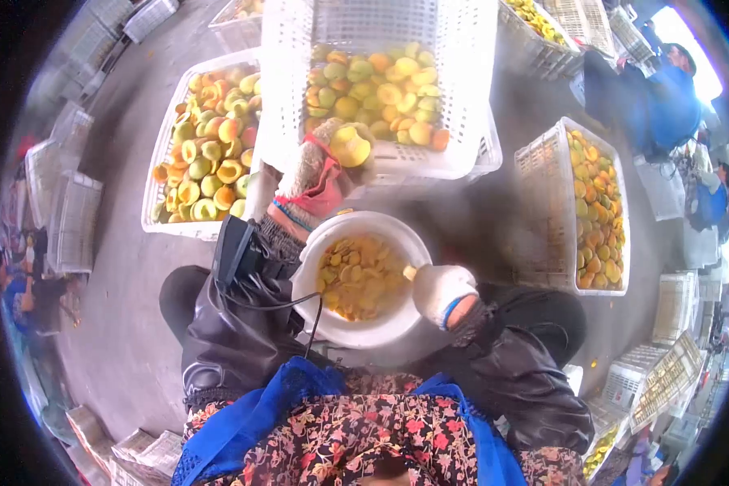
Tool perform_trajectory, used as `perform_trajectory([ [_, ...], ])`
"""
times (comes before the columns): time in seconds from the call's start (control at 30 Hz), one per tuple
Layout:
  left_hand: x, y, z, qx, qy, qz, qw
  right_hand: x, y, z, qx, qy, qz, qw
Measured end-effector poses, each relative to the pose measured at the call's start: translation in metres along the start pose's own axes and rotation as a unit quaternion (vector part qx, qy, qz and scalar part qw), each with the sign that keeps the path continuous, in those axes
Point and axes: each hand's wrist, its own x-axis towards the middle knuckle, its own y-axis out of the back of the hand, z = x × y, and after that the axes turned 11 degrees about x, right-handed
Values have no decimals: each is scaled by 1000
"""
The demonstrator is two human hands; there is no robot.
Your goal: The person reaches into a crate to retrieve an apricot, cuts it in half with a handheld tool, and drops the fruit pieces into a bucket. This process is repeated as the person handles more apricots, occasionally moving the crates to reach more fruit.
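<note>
My left hand (320, 174), in a worn knitted glove with a pink-red cloth band, reaches to the near edge of a white plastic crate (287, 73). Its fingers are closed around a yellow-green apricot (351, 146). Inside that crate lie many apricots (381, 85), whole and halved. Between my knees stands a white bucket (373, 334) holding brownish pits and some liquid (360, 275). At the bucket's right rim is my right hand (444, 293), in a white glove and closed. A small yellowish tip pokes out of it; the rest is hidden by the fingers.
A crate of halved apricots (211, 154) stands to the left, another fruit crate (598, 211) to the right. More crates (73, 223) line both sides. A co-worker in blue (672, 105) is at the upper right. A dark cord (320, 312) hangs over the bucket's left rim.
</note>
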Motion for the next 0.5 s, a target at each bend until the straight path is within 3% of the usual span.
perform_trajectory([
  [0.07, -19, -1, 5, 39, -30, 27, 998, -10, 13, -10, 82, 115, 226, 964],
  [0.2, -40, 12, 11, 126, -86, 111, 982, -23, 51, -39, 172, 148, 346, 911],
  [0.27, -52, 20, 13, 154, -106, 146, 971, -18, 49, -41, 148, 197, 382, 891],
  [0.33, -64, 27, 14, 180, -116, 170, 962, -19, 54, -46, 82, 301, 429, 848],
  [0.37, -69, 29, 15, 194, -120, 172, 958, -5, 41, -51, 146, 232, 327, 905],
  [0.4, -74, 28, 14, 202, -117, 170, 957, 7, 34, -47, 135, 117, 61, 982],
  [0.47, -83, 22, 17, 212, -118, 151, 958, -2, 52, -57, 218, -26, 14, 975],
  [0.5, -86, 17, 18, 221, -120, 141, 958, -3, 53, -58, 240, 58, 172, 954],
])
